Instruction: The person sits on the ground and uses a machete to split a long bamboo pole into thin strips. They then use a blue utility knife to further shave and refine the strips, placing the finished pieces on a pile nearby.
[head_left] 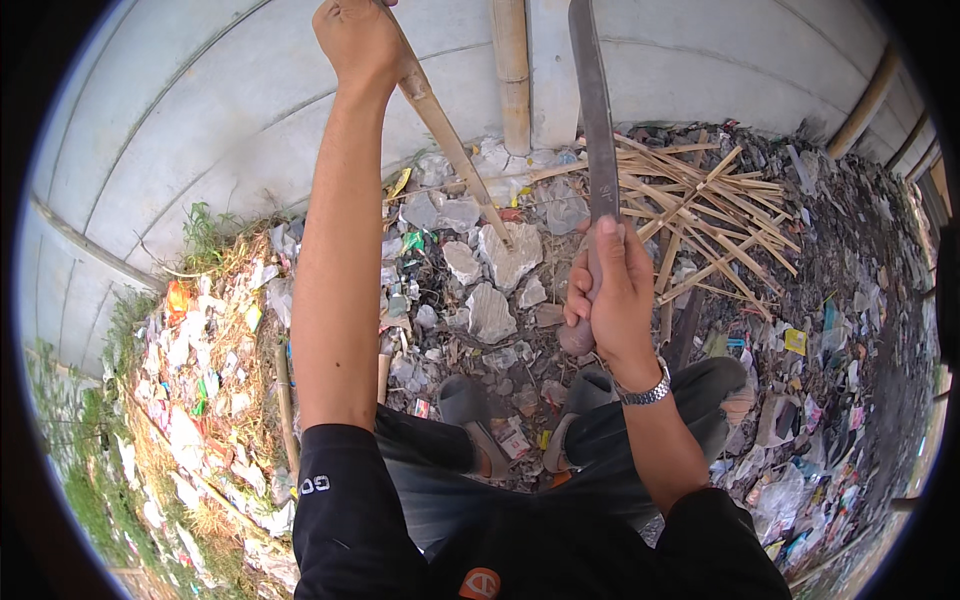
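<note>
At the top of the view, my left hand [356, 42] is closed around the upper part of a split bamboo pole [437, 115]. The pole slants down to the right, and its lower end stands on a pale broken stone [514, 262]. My right hand [613, 290], with a watch on the wrist, grips the handle of a machete [597, 110]. Its long dark blade points up and away from me, to the right of the pole and apart from it. The blade's tip runs to the top edge of the picture.
A heap of split bamboo strips [715, 215] lies right of the machete. Behind stands a grey panel wall [440, 50] with an upright bamboo post [510, 80]. Litter and rubble [790, 440] cover the ground. My shod feet [480, 445] are below the stones; weeds [200, 240] grow at left.
</note>
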